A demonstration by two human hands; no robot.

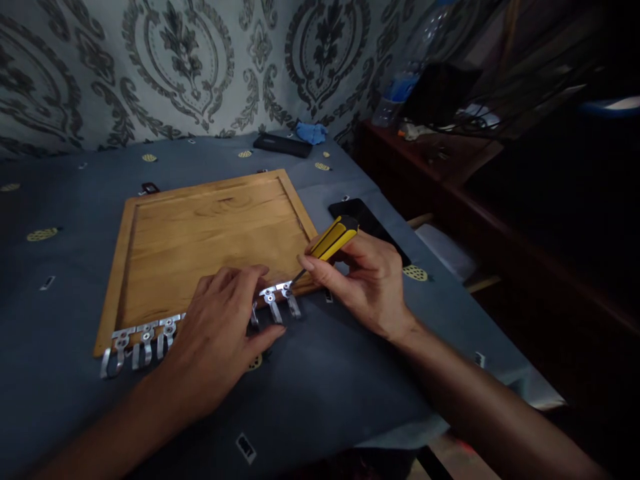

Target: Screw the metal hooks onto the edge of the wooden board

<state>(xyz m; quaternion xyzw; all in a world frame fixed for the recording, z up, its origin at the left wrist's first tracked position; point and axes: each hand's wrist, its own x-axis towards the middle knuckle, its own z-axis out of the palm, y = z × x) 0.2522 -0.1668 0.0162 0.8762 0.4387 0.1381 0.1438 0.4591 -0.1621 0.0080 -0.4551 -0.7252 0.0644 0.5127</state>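
A wooden board with a raised frame (210, 227) lies on the cloth-covered table. Along its near edge runs a metal hook rail (146, 335) with several silver hooks and cross-head screws. My left hand (220, 327) rests over the middle of the rail, fingers stretched onto the board and thumb apart, hiding part of the hooks. Between thumb and fingers, my right hand (373, 283) grips a yellow and black screwdriver (333, 239). It slants down to the left, its tip at the rail's right end, by the last screw.
A black phone (370, 227) lies right of the board. Behind the board are a dark flat case (283, 145) and a crumpled blue cloth (311, 133). A plastic bottle (400, 90) stands on the reddish-brown furniture (425, 157) at right. The patterned wall (260, 73) borders the table's back.
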